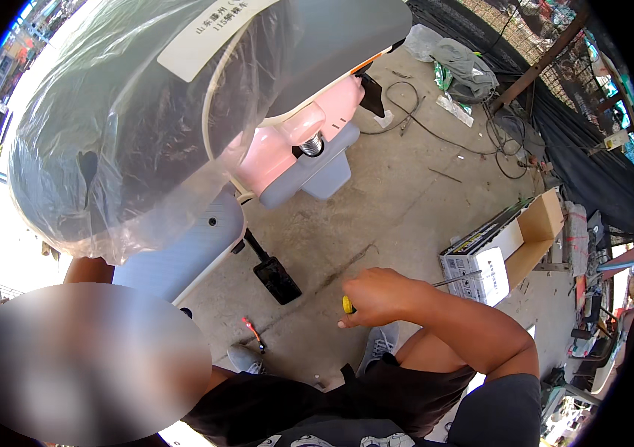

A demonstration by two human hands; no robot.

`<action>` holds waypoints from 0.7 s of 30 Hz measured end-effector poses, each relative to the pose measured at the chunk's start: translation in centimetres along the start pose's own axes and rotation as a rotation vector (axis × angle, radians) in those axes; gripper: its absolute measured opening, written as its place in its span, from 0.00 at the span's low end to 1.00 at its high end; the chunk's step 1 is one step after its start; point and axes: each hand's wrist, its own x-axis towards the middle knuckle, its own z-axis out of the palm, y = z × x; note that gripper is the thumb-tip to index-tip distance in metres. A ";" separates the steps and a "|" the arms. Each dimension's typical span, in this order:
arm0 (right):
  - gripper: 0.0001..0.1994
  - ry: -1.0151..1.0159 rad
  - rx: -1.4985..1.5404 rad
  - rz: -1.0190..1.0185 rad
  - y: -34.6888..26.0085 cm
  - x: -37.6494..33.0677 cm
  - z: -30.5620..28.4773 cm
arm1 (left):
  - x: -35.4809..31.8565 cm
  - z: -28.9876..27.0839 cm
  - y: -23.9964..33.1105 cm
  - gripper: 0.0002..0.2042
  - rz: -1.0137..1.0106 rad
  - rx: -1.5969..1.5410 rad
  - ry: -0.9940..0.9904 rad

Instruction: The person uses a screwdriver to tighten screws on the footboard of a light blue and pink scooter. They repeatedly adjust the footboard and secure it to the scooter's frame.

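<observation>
My right hand (378,296) is closed around a screwdriver (347,305). The yellow end of its handle shows below the fingers. Its thin metal shaft sticks out past my wrist, pointing right toward an open cardboard box. My left hand cannot be seen; a large blurred patch covers the lower left. Ahead of me stands a scooter (183,231) with pale blue-grey and pink panels. Clear plastic film (108,186) covers its dark seat, and a coil spring (312,145) shows under it. A black pedal-like footrest (277,281) juts from its near side.
The open cardboard box (540,223) lies on the concrete at right. A small red-and-black tool (254,335) is near my left shoe (246,359). Cables (451,140), grey bags (466,71) and dark netting (593,171) lie farther back. A bare limb (90,270) shows beside the scooter, its owner unclear.
</observation>
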 end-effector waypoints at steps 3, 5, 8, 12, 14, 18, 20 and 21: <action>0.23 -0.012 0.053 -0.058 0.2 0.9 -0.5 | -1.7 -1.7 -1.0 0.34 -0.046 0.009 -0.021; 0.22 -0.009 0.098 -0.037 1.1 1.0 -0.4 | -0.8 -0.6 0.0 0.34 -0.034 -0.017 -0.054; 0.21 0.024 0.179 -0.044 2.3 1.5 -0.2 | -0.8 -1.1 -0.2 0.35 -0.051 -0.018 -0.097; 0.24 0.151 0.281 -0.050 3.8 2.6 0.7 | -1.3 -2.4 -0.6 0.35 -0.076 -0.004 -0.134; 0.26 0.199 0.304 -0.004 4.3 2.7 0.2 | -0.9 -3.1 -0.6 0.35 -0.079 -0.009 -0.162; 0.28 0.334 0.377 0.179 5.0 0.8 -2.8 | 0.6 -3.7 0.9 0.35 -0.067 -0.023 -0.214; 0.27 0.419 0.461 0.246 4.3 -1.7 -6.3 | -0.1 -4.7 0.7 0.35 -0.084 -0.025 -0.235; 0.25 0.461 0.517 0.293 3.9 -3.7 -8.8 | 0.4 -4.6 1.2 0.35 -0.079 -0.029 -0.248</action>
